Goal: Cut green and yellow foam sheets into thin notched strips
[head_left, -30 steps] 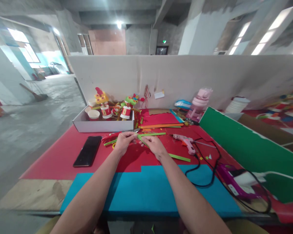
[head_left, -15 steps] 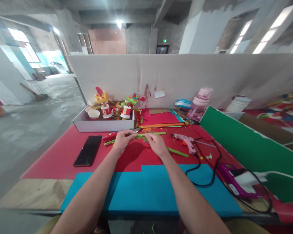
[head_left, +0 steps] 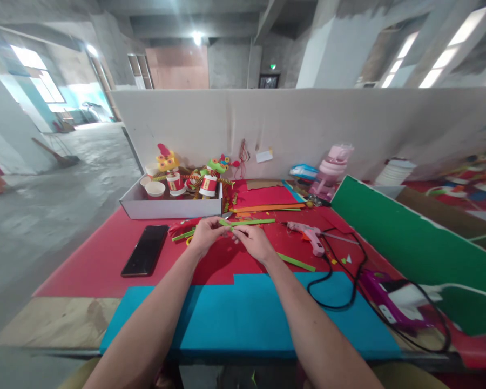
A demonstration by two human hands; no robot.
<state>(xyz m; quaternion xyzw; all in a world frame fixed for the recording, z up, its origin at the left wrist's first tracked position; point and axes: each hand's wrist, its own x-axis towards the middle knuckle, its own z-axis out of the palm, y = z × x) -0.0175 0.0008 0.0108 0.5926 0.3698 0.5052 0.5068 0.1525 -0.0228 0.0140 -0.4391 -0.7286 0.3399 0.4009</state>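
Note:
My left hand [head_left: 207,235] is closed, thumb against fingers, on a narrow green paper strip [head_left: 225,222]. My right hand [head_left: 254,241] pinches the same strip near its crossing point, and the fingertips of both hands nearly meet. Behind the fingers, another green strip [head_left: 253,221] reaches out to the right. A green strip end [head_left: 182,235] shows left of my left hand, and a further strip [head_left: 296,262] lies right of my right hand. Which strips are joined at the fingertips I cannot tell.
A black phone [head_left: 144,250] lies at left. Behind it, a white box [head_left: 172,209] holds cup figures [head_left: 175,182] and paper cups. A pink glue gun [head_left: 308,233], its cable and a purple power strip [head_left: 392,302] are at right, beside a green board [head_left: 413,243]. Orange strips [head_left: 267,208] lie farther back.
My hands have drawn closer together, the right one shifting left. The green strip between them now sits tilted at the fingertips. The lower right strip has slid slightly to the right.

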